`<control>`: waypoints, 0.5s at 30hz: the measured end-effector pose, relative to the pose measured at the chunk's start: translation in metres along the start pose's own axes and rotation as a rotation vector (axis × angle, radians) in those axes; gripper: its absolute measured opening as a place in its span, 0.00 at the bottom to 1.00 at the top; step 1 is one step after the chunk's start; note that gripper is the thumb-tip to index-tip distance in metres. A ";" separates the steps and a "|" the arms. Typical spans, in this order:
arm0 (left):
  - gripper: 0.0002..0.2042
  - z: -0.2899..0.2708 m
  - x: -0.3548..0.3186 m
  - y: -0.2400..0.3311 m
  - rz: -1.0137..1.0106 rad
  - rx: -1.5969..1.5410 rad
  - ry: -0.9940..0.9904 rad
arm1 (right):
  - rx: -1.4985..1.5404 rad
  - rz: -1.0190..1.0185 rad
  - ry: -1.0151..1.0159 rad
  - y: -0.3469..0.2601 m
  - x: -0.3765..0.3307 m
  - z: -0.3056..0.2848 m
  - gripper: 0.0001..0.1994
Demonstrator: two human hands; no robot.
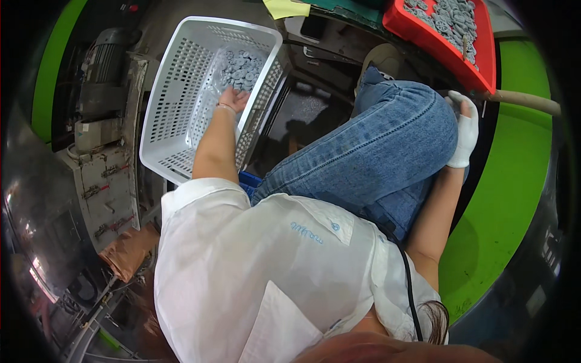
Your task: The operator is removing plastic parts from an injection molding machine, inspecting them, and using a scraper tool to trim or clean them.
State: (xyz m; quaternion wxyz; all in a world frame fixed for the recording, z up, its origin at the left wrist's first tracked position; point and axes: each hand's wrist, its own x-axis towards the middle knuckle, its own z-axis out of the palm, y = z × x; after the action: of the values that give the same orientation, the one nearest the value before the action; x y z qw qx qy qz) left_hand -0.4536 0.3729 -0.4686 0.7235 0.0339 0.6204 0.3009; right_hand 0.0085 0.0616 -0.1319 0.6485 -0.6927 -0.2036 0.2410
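Observation:
My bare left hand (235, 99) reaches down into a white perforated plastic basket (158, 124). Its fingers are apart, and I see nothing held in them. Just beyond the fingertips, a pile of small grey round, wheel-like parts (243, 68) lies on clear plastic film (209, 91) inside the basket. My right hand (466, 130) wears a white glove with some bare fingertips. It lies against the side of my raised, denim-covered knee (433, 115), its fingers loosely bent and apart, with no object visible in it.
A red bin (484, 51) of similar grey parts stands at the far right, near a brown rod or pipe (526, 100). A motor (106, 57) and machine frame stand left of the basket. Brown paper (128, 251) lies lower left. A bright green panel (505, 199) runs along the right.

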 end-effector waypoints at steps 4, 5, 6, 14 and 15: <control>0.11 -0.020 0.028 -0.022 -0.079 0.348 -0.279 | -0.263 -0.157 -0.237 0.007 -0.006 0.007 0.12; 0.11 -0.022 0.029 -0.022 -0.062 0.366 -0.196 | -0.286 -0.149 -0.232 0.009 -0.005 0.007 0.12; 0.10 -0.024 0.027 -0.021 -0.041 0.383 -0.116 | -0.299 -0.147 -0.247 0.011 -0.005 0.007 0.11; 0.11 0.077 -0.091 -0.002 0.758 0.757 -0.117 | -0.512 -0.394 -0.260 0.013 -0.003 -0.002 0.04; 0.10 0.100 -0.120 -0.003 1.036 0.842 -0.176 | -0.531 -0.395 -0.228 0.011 -0.006 -0.003 0.04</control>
State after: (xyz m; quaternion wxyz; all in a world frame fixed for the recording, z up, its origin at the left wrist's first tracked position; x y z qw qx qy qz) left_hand -0.3668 0.3453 -0.3418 0.4586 0.6308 0.5271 0.3376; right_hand 0.0052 0.0550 -0.1427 0.4529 -0.7532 -0.4603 0.1252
